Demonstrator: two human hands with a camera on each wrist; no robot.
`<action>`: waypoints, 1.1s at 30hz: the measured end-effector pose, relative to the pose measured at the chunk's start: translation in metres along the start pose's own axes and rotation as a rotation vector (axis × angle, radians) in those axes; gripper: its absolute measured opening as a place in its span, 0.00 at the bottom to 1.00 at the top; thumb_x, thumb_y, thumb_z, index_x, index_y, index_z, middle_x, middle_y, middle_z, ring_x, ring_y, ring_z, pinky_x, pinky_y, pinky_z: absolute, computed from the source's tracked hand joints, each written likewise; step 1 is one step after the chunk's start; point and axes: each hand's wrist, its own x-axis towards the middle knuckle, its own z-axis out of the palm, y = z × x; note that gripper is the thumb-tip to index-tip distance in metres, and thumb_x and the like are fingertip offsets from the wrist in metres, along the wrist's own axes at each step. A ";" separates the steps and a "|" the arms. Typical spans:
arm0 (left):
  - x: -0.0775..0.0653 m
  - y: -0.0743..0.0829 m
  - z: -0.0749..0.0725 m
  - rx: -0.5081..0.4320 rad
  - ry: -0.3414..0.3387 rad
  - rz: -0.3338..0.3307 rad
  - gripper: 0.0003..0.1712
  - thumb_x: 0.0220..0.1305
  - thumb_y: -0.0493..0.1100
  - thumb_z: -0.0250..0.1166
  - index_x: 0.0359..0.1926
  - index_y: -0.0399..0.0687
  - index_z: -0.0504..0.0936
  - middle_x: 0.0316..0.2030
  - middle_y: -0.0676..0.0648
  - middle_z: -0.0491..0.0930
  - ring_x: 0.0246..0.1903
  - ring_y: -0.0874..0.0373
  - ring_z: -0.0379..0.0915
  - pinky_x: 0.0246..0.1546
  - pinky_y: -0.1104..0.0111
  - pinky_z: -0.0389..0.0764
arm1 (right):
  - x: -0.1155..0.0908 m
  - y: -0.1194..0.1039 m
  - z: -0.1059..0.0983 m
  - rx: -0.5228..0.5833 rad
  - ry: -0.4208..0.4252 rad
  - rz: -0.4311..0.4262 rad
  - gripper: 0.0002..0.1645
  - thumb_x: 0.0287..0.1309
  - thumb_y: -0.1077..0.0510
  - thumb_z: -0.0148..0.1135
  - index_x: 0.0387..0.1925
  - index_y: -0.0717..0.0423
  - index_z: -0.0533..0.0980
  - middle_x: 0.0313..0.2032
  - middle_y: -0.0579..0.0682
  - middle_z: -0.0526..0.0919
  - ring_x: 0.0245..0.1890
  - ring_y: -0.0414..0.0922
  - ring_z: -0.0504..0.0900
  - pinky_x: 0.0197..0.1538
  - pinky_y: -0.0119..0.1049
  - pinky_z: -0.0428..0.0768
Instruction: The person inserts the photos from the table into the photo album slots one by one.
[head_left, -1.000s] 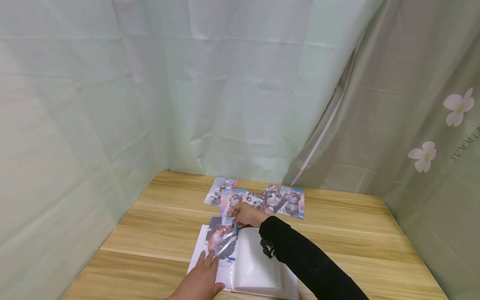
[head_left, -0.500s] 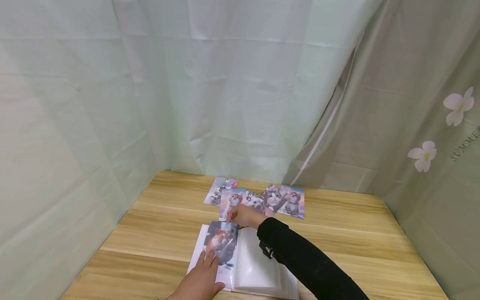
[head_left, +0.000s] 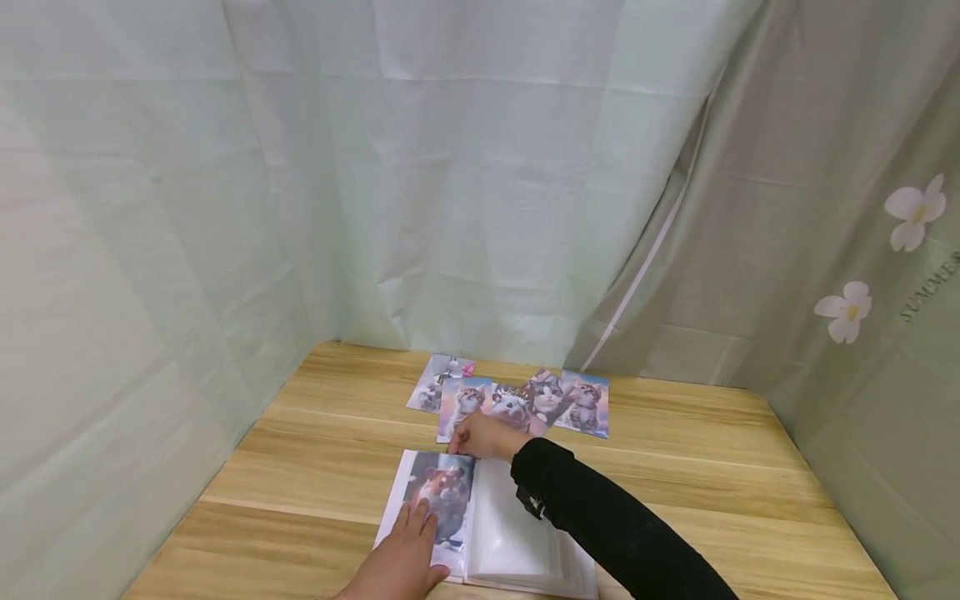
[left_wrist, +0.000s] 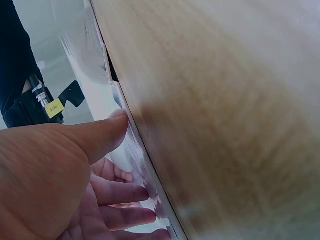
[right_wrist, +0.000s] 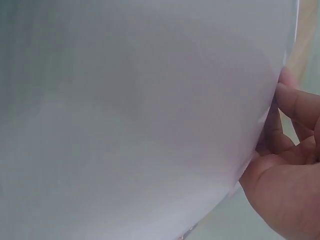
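Note:
An open photo album (head_left: 513, 521) lies on the table, its right page a blank white sleeve. In the left page's clear sleeve sits a hamster photo (head_left: 448, 500), its top edge about level with the page's top. My left hand (head_left: 401, 550) rests flat with spread fingers on the lower left of that page; in the left wrist view the thumb (left_wrist: 102, 137) lies along the album's edge. My right hand (head_left: 486, 437), fingers curled, pinches at the photo's top edge. In the right wrist view the white page (right_wrist: 140, 120) hides part of those fingers (right_wrist: 297, 107).
Several loose animal photos lie behind the album, among them a kitten photo (head_left: 463, 404), a crowned animal photo (head_left: 512, 406) and another kitten photo (head_left: 587, 404) at the right. Curtains (head_left: 480, 183) close off the back and sides of the wooden table (head_left: 300, 492).
The hamster photo has slid down into the left page's sleeve, its top edge dropping toward the page's top. My right hand has moved down slightly with it. My left hand has stayed put.

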 end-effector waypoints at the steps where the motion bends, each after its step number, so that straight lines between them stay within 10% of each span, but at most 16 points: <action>1: 0.000 0.000 0.000 -0.004 -0.002 -0.004 0.40 0.57 0.54 0.72 0.54 0.20 0.76 0.59 0.23 0.72 0.61 0.24 0.65 0.60 0.42 0.70 | 0.000 0.000 0.000 -0.022 -0.002 -0.010 0.10 0.62 0.68 0.64 0.30 0.55 0.87 0.29 0.43 0.82 0.27 0.36 0.71 0.31 0.25 0.70; 33: 0.002 0.000 -0.004 -0.011 -0.049 -0.018 0.41 0.57 0.55 0.72 0.55 0.21 0.76 0.59 0.24 0.72 0.62 0.25 0.65 0.59 0.42 0.71 | -0.003 -0.009 -0.001 -0.172 -0.017 -0.113 0.08 0.61 0.70 0.64 0.32 0.58 0.87 0.30 0.47 0.86 0.27 0.33 0.72 0.33 0.24 0.73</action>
